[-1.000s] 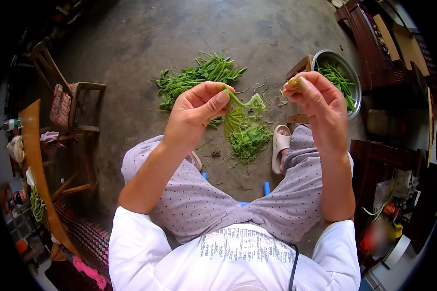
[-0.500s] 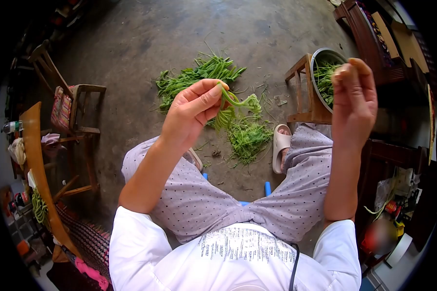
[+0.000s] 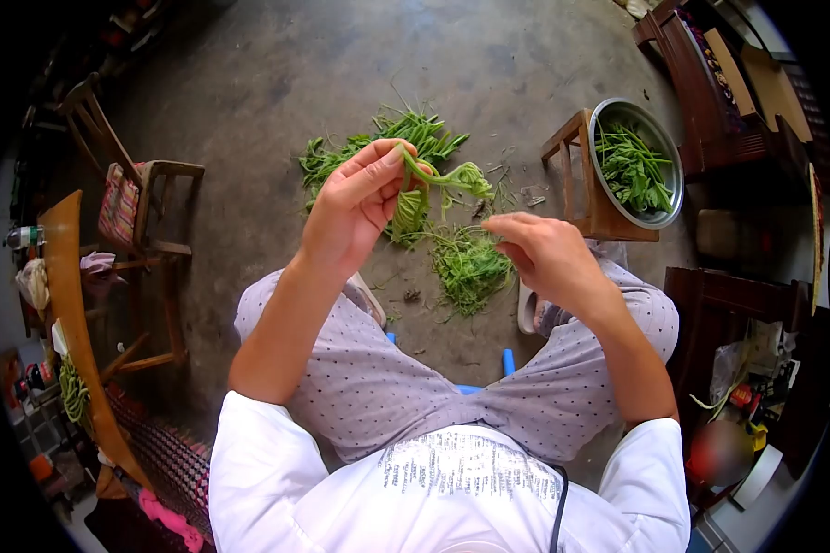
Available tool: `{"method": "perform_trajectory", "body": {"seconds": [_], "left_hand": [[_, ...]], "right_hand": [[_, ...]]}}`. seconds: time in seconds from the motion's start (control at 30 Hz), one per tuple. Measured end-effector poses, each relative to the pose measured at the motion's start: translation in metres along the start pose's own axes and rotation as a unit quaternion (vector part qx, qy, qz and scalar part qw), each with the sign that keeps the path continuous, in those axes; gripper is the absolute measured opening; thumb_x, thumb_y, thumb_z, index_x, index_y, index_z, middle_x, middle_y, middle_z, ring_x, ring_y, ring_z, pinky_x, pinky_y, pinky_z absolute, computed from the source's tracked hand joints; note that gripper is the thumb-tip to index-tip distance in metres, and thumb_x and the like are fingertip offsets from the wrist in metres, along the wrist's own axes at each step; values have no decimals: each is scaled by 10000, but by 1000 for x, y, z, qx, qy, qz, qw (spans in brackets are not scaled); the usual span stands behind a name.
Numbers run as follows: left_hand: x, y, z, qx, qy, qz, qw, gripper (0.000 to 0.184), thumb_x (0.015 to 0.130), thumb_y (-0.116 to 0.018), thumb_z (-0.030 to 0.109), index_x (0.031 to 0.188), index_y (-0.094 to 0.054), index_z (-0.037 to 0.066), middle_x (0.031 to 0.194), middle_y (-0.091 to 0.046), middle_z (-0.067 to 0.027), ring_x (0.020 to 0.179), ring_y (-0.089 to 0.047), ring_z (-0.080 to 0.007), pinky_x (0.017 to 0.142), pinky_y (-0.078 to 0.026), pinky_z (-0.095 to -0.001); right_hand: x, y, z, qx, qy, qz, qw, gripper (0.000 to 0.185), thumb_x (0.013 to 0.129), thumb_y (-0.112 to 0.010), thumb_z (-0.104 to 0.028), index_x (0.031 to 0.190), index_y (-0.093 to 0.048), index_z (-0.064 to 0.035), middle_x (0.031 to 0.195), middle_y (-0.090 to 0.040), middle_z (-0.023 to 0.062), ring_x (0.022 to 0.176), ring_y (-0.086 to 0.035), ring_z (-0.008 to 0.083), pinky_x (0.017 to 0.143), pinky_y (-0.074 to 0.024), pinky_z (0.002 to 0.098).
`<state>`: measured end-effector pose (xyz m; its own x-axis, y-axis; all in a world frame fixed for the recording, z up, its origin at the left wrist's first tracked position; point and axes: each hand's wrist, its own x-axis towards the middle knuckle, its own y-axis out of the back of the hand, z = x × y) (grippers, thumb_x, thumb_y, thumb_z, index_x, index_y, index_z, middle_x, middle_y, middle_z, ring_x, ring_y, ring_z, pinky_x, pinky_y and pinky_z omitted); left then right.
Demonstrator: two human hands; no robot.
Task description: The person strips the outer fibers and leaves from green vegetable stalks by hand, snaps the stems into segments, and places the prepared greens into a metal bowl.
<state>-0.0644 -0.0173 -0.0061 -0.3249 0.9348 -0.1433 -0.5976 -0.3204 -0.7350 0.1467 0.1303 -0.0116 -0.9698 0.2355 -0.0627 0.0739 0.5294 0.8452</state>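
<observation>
My left hand (image 3: 355, 198) pinches the top of a green vine shoot (image 3: 443, 177) between thumb and fingers. Its curled tip points right, and a folded leaf hangs below the fingers. To the right and lower, my right hand (image 3: 549, 258) is open, its fingers stretched leftward and nothing visible in them. Beneath that hand lies a small heap of thin green trimmings (image 3: 470, 267) on the floor. Beyond my left hand spreads a larger pile of leafy greens (image 3: 415, 129), partly covered by the hand.
A metal basin (image 3: 677, 189) with cut greens stands on a wooden stool (image 3: 609, 221) at the right. At the left are a wooden chair (image 3: 171, 169) and a table edge (image 3: 65, 276). Dark wooden furniture (image 3: 687, 83) lines the right side.
My right hand has swung from near the basin left and down toward the trimmings, its fingers opening. My left hand, still on the shoot, has shifted slightly up and left.
</observation>
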Motion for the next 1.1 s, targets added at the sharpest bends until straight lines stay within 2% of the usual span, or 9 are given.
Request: {"method": "perform_trajectory", "body": {"seconds": [0.1,0.27,0.33,0.4,0.47,0.6,0.83,1.03,1.1], "left_hand": [[-1,-3,0,12,-5,-2,1000,228,954,-483,154,1119,-516,0,943,-623,-89,892,-613,-142,790,-511,-257],[-1,-5,-6,-5,10,-47,999,203,960,-467,160,1103,-513,23,933,-615,-75,877,-602,-123,741,-491,-245],[-2,-8,-6,-26,23,-67,997,194,961,-465,159,1098,-512,31,933,-614,-71,868,-598,-117,719,-478,-238],[-3,-12,-6,31,26,-60,997,172,960,-473,168,1081,-510,51,894,-601,-54,835,-583,-114,678,-448,-218],[-2,-8,-7,51,19,-70,996,159,959,-475,162,1074,-507,58,883,-583,-48,815,-572,-115,664,-444,-215],[-3,-7,-7,59,6,-113,992,159,954,-515,174,1065,-521,61,880,-571,-36,787,-591,-132,730,-479,-300],[-7,-10,-8,52,21,-168,984,165,971,-493,211,1074,-498,82,874,-568,-40,775,-595,-145,712,-475,-285],[-6,-10,-14,102,24,-131,986,151,971,-488,173,1081,-474,70,934,-554,-70,750,-565,-141,666,-476,-246],[-5,-11,-15,115,27,-134,984,164,975,-492,214,1080,-506,89,901,-586,-37,775,-598,-119,707,-472,-260]], "right_hand": [[5,18,-15,40,-50,91,994,170,797,-668,-89,966,-687,-101,930,-633,107,711,-563,235,659,-463,349],[15,15,-25,220,-18,64,973,215,816,-654,-77,1030,-668,-92,906,-602,57,838,-555,179,651,-437,278],[20,-1,-21,396,14,91,913,270,821,-657,-70,1091,-637,-82,945,-603,40,857,-551,135,665,-435,259],[21,11,-17,368,35,63,927,302,876,-645,-118,1139,-580,17,1031,-566,3,947,-520,56,750,-432,195],[18,20,-14,608,-45,-88,788,279,885,-635,-142,1105,-586,23,1020,-585,25,920,-538,72,786,-435,212],[17,27,-18,574,-24,-48,817,275,896,-612,-193,1073,-596,17,952,-607,24,900,-545,82,808,-426,223],[17,32,-21,487,-2,-71,870,383,940,-498,-326,1031,-635,19,987,-603,28,892,-547,97,808,-422,254],[21,16,-28,427,-25,4,904,237,865,-664,-242,985,-674,-38,762,-546,-31,631,-450,30,558,-382,208],[24,6,-29,516,-60,110,848,167,829,-705,-171,935,-669,-47,724,-491,-55,548,-337,15,475,-298,204]]}}
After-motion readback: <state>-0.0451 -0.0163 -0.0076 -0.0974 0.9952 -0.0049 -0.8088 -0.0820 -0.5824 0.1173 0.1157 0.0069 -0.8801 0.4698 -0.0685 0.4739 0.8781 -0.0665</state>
